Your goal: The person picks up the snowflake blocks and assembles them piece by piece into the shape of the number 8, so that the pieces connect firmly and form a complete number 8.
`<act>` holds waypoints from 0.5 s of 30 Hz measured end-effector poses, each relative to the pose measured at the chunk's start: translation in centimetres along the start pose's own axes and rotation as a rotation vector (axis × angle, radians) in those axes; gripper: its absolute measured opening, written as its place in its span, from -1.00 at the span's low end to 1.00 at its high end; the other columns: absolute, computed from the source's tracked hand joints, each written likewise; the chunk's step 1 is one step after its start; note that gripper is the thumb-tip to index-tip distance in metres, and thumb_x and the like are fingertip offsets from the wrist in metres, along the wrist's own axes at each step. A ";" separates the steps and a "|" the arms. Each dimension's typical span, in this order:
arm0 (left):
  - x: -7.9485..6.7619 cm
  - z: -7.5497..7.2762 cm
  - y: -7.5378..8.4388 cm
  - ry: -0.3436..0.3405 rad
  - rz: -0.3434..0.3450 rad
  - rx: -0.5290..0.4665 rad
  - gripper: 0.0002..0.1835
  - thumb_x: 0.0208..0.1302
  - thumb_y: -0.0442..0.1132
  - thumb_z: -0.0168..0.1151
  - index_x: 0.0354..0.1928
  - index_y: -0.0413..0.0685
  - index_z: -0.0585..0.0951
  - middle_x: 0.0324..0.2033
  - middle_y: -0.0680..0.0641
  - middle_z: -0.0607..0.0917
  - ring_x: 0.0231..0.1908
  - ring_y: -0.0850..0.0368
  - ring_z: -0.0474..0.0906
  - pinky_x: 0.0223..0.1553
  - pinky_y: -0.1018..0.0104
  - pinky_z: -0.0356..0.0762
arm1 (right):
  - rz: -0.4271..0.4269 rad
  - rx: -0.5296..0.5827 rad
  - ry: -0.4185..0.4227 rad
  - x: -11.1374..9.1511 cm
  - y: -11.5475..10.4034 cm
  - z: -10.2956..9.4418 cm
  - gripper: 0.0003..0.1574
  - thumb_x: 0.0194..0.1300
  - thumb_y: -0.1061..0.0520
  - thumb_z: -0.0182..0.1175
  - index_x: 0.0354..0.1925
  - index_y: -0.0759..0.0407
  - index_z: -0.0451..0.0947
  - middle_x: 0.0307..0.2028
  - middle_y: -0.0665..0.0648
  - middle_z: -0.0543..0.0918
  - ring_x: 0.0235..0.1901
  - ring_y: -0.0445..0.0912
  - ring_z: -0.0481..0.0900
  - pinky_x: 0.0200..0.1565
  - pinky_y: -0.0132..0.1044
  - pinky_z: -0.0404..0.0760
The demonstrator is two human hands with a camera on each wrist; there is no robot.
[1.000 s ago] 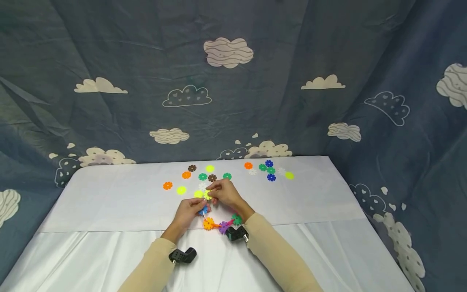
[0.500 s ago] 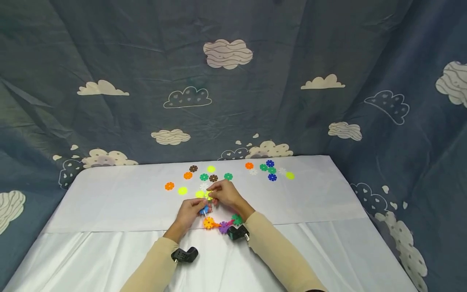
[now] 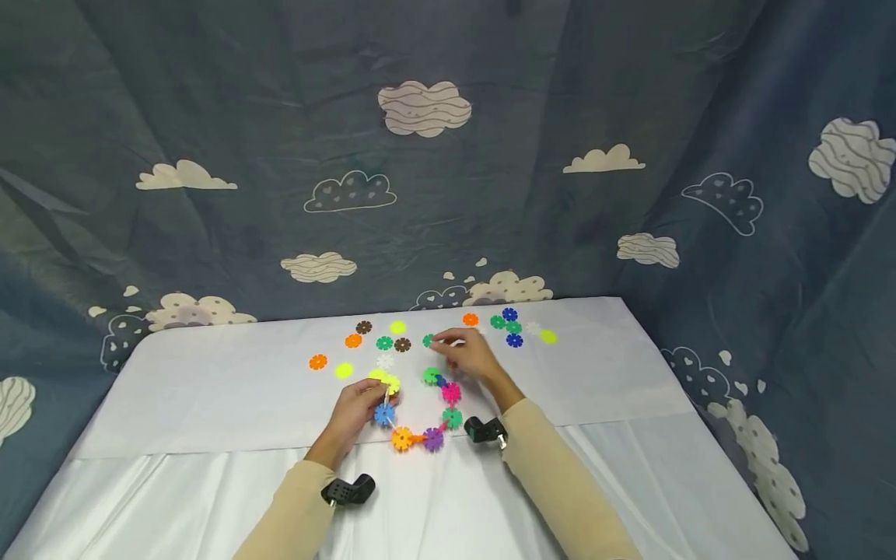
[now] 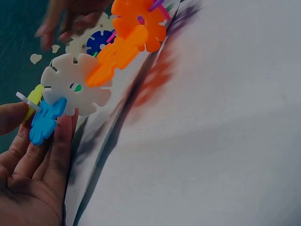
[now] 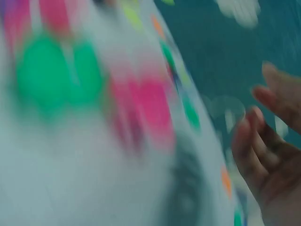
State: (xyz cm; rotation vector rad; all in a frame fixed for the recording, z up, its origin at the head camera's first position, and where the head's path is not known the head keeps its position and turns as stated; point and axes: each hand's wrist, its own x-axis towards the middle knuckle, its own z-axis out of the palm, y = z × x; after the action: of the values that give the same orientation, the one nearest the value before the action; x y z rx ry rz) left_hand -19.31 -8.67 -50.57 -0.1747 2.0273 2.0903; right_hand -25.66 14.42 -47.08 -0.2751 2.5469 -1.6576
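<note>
My left hand (image 3: 355, 406) pinches one end of a chain of interlocking flower discs. At that end, a yellow disc (image 4: 36, 95) stands by the thumb, with a blue disc (image 4: 46, 123) and a white disc (image 4: 77, 85) joined on. From there the chain curves through an orange disc (image 3: 402, 439), a purple disc (image 3: 433, 439), a green disc (image 3: 452, 418) and a pink disc (image 3: 451, 393) to another green disc (image 3: 431, 376). Above that far end is my right hand (image 3: 467, 356), fingers slightly bent with nothing between them. Its wrist view is blurred.
Loose flower discs lie along the back of the white table (image 3: 210, 389), among them a brown disc (image 3: 402, 344), an orange disc (image 3: 318, 362) and a dark blue disc (image 3: 514, 341). A cloud-patterned curtain (image 3: 448, 194) hangs behind.
My right hand has let go of the yellow disc and moved to the right, uncovering the chain's right side. The left hand keeps its hold. The head view has shifted slightly.
</note>
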 end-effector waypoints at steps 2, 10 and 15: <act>0.1 -0.1 0.1 0.004 0.003 0.003 -0.73 0.40 -0.32 0.07 -0.06 -0.47 0.53 -0.19 -0.19 0.69 -0.20 0.16 0.63 -0.13 0.42 0.61 | 0.036 -0.088 0.175 0.3 1.8 -2.4 -0.67 0.26 0.12 0.30 -0.09 0.32 0.65 -0.33 0.22 0.61 -0.48 -0.02 0.49 -0.47 -0.33 0.49; 0.3 -0.6 0.2 0.017 -0.040 0.037 -0.75 0.39 -0.30 0.11 -0.09 -0.42 0.57 -0.22 -0.14 0.68 -0.26 0.19 0.59 -0.19 0.45 0.58 | 0.336 -0.308 0.407 0.1 7.1 -7.3 -0.51 0.24 0.12 0.30 0.06 0.39 0.53 -0.29 0.24 0.55 -0.25 0.06 0.46 -0.18 -0.12 0.51; 0.5 -0.1 0.2 0.011 -0.052 0.055 -0.73 0.40 -0.26 0.11 -0.06 -0.38 0.58 -0.16 -0.14 0.66 -0.20 0.17 0.57 -0.09 0.37 0.60 | 0.386 -0.371 0.386 0.5 7.1 -7.9 -0.51 0.25 0.13 0.30 0.04 0.41 0.47 -0.14 0.32 0.56 -0.12 0.12 0.50 0.00 -0.02 0.53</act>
State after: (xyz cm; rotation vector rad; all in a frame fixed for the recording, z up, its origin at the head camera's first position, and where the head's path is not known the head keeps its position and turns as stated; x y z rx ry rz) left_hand -19.88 -8.71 -50.51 -0.2277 2.0616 2.0053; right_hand -28.26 24.25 -50.37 0.5361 2.9231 -1.1848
